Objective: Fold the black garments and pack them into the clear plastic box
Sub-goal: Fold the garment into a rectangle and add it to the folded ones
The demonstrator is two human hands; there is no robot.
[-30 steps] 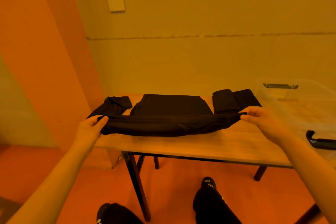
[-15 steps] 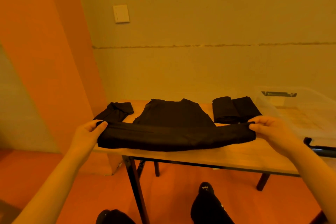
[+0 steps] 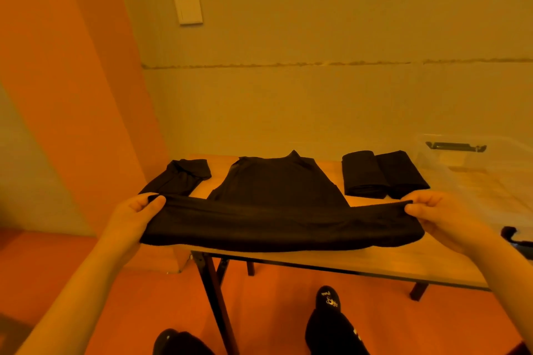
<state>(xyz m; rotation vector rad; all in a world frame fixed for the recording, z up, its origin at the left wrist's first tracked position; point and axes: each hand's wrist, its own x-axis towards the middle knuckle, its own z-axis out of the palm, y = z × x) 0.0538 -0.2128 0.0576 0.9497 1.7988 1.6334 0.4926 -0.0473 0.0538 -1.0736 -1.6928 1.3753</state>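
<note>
A black garment (image 3: 277, 181) lies spread on the wooden table (image 3: 360, 262), its near hem (image 3: 282, 225) lifted into a long band. My left hand (image 3: 135, 216) pinches the band's left end and my right hand (image 3: 444, 219) pinches its right end. One sleeve (image 3: 178, 179) trails off the table's left corner. Two folded black garments (image 3: 380, 174) sit side by side at the back right. The clear plastic box (image 3: 473, 181) stands at the right, partly cut off by the frame edge.
A black latch (image 3: 455, 147) shows on the box's far wall, another black handle (image 3: 516, 239) at its near side. The table's left edge is close to an orange wall (image 3: 72, 95). My feet in black socks (image 3: 328, 305) are below the table front.
Both hands have raised the garment's near hem higher and drawn it toward me. The collar end on the table now shows more fully.
</note>
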